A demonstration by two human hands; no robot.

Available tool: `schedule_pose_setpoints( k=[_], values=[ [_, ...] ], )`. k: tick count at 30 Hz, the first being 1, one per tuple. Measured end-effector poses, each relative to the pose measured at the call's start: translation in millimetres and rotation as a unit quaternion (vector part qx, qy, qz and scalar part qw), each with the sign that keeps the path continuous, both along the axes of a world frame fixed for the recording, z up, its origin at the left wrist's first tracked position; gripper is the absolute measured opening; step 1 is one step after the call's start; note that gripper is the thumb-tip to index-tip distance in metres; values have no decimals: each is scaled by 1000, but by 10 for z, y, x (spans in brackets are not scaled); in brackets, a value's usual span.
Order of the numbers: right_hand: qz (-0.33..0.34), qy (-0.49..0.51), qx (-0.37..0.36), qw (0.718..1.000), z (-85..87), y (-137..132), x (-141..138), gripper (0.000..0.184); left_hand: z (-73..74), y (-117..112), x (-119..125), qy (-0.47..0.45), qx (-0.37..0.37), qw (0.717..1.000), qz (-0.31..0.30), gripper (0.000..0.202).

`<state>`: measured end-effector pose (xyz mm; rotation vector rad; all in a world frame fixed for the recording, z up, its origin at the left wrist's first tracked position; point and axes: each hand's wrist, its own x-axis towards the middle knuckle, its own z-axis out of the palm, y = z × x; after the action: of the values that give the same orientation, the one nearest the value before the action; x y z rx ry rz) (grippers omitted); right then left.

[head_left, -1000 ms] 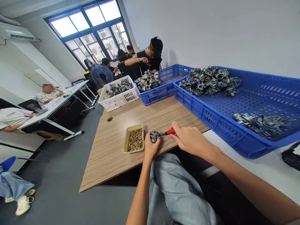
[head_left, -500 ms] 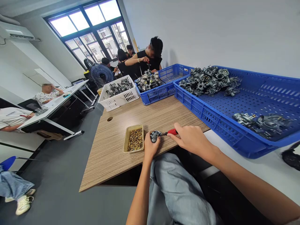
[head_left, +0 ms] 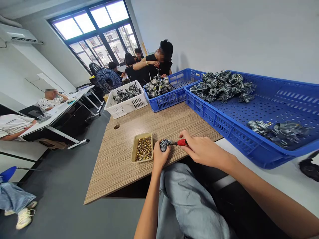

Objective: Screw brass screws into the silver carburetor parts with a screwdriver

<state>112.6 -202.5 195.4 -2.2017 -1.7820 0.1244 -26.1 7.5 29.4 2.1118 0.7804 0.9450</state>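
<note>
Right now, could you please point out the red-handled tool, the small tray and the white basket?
Red-handled tool (head_left: pixel 181 142): head view, on its red handle.
Small tray (head_left: pixel 134 146): head view, on its left inner wall.
White basket (head_left: pixel 122 111): head view, on its near wall.

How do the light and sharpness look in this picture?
In the head view, the window's upper panes glare white; in the same view, a soft shadow falls on the wall beside the co-worker, and the rightmost carburetor in the large blue crate looks smeared, while the red screwdriver handle is clearer.
</note>
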Motion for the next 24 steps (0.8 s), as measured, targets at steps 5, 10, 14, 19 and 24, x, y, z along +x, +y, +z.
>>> schedule_pose_setpoints(
  k=[5, 10, 14, 19, 24],
  values=[
    [-5, -2, -4, 1000, 2, 20, -13, 13, 12, -8, -2, 0, -2, 1000, -3, 36],
    [-38, -64, -21, 997, -23, 58, -14, 19, 18, -12, -3, -2, -3, 1000, -5, 35],
    [-59, -86, -35, 994, -28, 72, -19, 26, 15, -6, -5, 6, -5, 1000, -5, 35],
    [-81, -116, -34, 989, -26, 80, -23, 34, 2, 2, -6, 12, 1, 1000, 1, 36],
    [-103, -138, -33, 985, -17, 92, -48, 40, -6, 4, -4, 8, -3, 1000, 1, 36]
  ],
)
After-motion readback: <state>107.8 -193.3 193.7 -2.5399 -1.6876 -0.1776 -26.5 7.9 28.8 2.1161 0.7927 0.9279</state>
